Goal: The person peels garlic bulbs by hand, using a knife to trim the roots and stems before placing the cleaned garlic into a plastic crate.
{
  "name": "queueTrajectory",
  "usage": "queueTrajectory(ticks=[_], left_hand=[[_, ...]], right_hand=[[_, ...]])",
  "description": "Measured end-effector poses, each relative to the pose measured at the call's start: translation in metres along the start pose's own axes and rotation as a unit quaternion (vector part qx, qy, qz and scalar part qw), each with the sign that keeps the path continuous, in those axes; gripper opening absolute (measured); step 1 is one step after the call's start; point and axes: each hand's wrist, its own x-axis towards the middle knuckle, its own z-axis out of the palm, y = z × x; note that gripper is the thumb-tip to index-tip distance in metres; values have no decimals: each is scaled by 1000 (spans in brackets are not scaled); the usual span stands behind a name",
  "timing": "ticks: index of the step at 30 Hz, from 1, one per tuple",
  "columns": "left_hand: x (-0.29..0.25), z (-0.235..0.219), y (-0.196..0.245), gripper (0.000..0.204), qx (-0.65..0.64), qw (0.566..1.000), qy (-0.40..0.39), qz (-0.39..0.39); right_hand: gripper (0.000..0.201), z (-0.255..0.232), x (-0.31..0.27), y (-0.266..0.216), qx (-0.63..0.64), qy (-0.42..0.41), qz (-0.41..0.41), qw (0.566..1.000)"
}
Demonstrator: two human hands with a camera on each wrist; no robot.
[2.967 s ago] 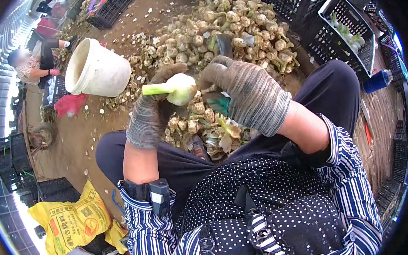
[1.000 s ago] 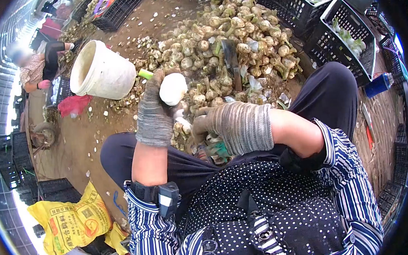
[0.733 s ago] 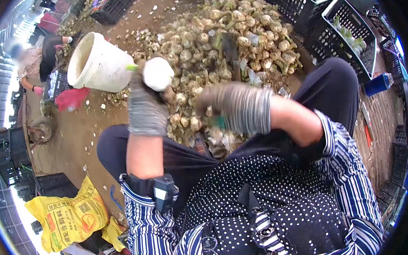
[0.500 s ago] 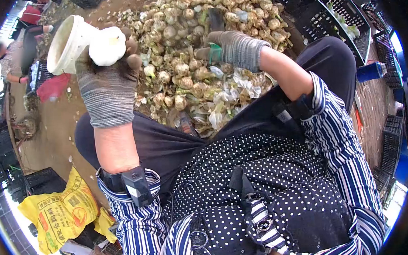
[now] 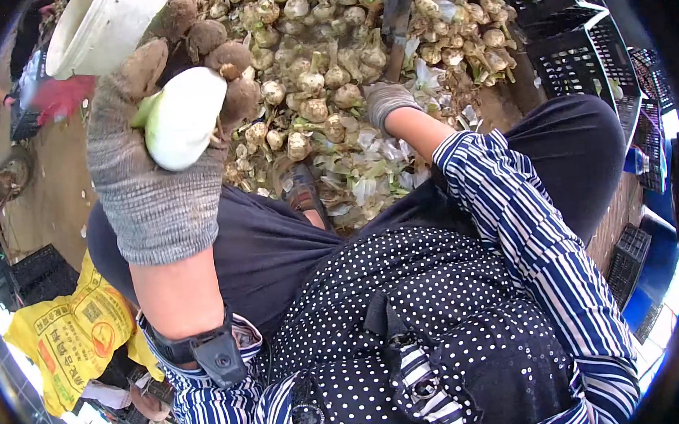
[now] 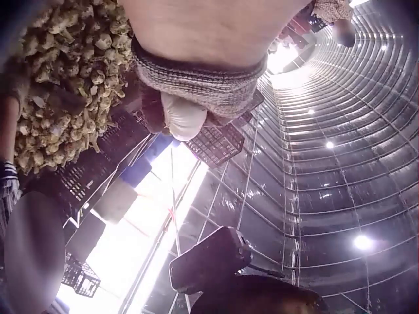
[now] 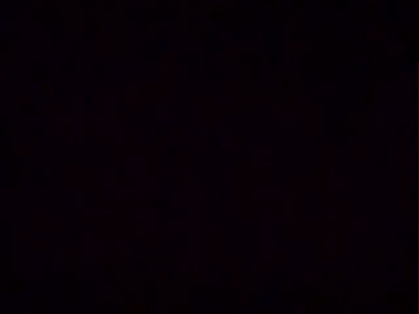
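Observation:
My gloved left hand (image 5: 168,137) is raised at the left, palm up, its fingers and thumb curled about a peeled white garlic bulb (image 5: 187,116) with a short green stem stub. In the left wrist view the garlic bulb (image 6: 183,116) shows pale beyond the knitted glove cuff (image 6: 203,85). My gloved right hand (image 5: 389,100) reaches low over the pile of unpeeled garlic (image 5: 308,82), right by a dark flat blade (image 5: 397,10) with a brownish handle. The right fingers are hidden, so I cannot tell what they hold. The right wrist view is black.
A white bucket (image 5: 103,32) stands behind my left hand. Black plastic crates (image 5: 571,58) line the right side. Loose papery skins (image 5: 368,164) lie before my crossed legs. A yellow printed sack (image 5: 75,337) sits at the lower left, and a sandalled foot (image 5: 299,191) is at the pile's near edge.
The left hand has moved left and up toward the camera with the garlic bulb, turning palm up. The right arm has stretched out and down to the pile; the green item it held is hidden.

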Motion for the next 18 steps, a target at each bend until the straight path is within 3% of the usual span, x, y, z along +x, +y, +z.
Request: queueTrajectory(ticks=[2,4,7,9,10,12,13,14,16,17,18], left_hand=[[5,1,-1,43,-2,998,-56,-11],[8,0,-3,42,1,998,-56,-24],[7,6,-8,41,91,993,75,15],[9,6,-11,40,117,989,82,24],[11,5,-13,39,142,985,93,31],[17,0,-17,37,150,985,79,35],[20,0,-21,36,176,979,93,34],[24,-1,-22,34,200,973,107,33],[34,-14,-24,35,264,958,112,9],[44,-11,-20,39,413,900,133,-52],[52,-17,-24,45,337,928,142,-65]], right_hand=[[26,-3,-1,0,-9,-8,-10,1000],[26,-7,0,-1,-18,-13,-20,1000],[25,-6,9,0,-52,-60,-41,996],[27,5,36,5,-31,-105,-103,989],[27,-7,32,4,-31,-98,-100,990],[35,-57,0,-5,-65,-29,-223,972],[30,-83,-24,-4,195,-34,-134,971],[32,-98,-34,-6,249,36,-134,958],[27,-129,-71,-6,446,52,-112,886],[30,-149,-94,-4,412,94,-138,896],[34,-164,-114,-2,376,136,-163,902]])
